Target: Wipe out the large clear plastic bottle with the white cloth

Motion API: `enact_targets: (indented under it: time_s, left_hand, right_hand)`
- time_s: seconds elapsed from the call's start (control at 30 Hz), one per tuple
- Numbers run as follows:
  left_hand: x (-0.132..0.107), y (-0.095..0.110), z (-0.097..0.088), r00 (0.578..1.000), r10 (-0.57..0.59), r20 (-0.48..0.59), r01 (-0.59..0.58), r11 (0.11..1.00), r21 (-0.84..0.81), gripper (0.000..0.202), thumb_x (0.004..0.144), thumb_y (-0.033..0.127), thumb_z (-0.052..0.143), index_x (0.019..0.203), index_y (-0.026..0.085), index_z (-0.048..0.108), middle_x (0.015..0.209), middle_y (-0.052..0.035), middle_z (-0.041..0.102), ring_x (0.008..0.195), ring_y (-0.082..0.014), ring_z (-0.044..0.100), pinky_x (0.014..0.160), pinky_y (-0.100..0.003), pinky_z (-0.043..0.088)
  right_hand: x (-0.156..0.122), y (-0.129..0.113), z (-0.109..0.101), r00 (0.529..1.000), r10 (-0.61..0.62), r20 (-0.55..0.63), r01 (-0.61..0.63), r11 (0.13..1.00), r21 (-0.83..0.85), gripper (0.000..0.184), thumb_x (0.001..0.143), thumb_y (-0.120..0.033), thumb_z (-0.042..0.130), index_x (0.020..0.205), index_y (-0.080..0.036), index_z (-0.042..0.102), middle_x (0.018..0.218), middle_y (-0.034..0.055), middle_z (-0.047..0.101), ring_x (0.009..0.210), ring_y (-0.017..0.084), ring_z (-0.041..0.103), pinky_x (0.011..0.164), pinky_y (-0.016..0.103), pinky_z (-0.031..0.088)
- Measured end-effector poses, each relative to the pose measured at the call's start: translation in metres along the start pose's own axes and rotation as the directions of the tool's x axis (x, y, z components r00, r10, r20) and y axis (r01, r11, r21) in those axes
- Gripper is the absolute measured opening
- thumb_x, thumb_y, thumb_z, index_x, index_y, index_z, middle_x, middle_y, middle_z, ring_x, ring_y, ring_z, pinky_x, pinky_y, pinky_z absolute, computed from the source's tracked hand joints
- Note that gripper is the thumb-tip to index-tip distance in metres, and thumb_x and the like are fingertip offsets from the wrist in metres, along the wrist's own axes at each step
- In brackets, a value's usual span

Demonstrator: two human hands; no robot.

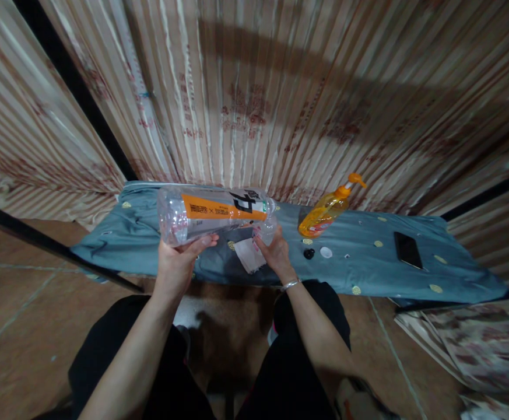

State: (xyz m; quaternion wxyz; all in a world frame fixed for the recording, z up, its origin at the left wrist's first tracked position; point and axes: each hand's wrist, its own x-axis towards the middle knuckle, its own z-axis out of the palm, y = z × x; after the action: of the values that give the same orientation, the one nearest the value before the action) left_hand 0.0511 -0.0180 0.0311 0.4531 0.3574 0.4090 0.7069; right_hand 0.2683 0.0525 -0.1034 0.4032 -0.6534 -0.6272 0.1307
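Note:
A large clear plastic bottle (214, 213) with an orange, white and black label lies sideways between my hands, above the cloth-covered table. Its broad base rests on my left hand (182, 254), whose thumb presses along the near side. My right hand (276, 248) grips the narrower neck end on the right. Just under that neck, a white cloth or tissue (249, 255) with pink marks lies on the table, partly hidden by my right hand. To the right of my right hand are a small black cap (309, 254) and a white disc (326, 252).
An orange pump bottle (324, 213) stands tilted in view behind the caps. Farther right lies a black phone (408, 249). The narrow table wears a blue-green cloth (381, 271). Striped curtains (254, 116) and dark poles (79, 87) close in around it.

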Motion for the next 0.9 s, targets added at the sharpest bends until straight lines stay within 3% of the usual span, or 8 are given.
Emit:
enact_targets:
  time_s: [0.9]
  left_hand:
    - [-0.0008,-0.0009,-0.0019,1.0,-0.006,0.009,0.005,0.999,0.032,0.052,0.049,0.022,0.095,0.092,0.019,0.066,0.074,0.0005,0.077,0.062,-0.0199,0.077,0.063,-0.03,0.066]
  right_hand:
    - [-0.0004,0.0014,0.0007,1.0,0.007,-0.002,-0.006,1.0,0.028,0.056,0.085,-0.034,0.077,0.132,-0.021,0.049,0.116,0.0161,0.077,0.11,0.035,0.076,0.093,0.052,0.061]
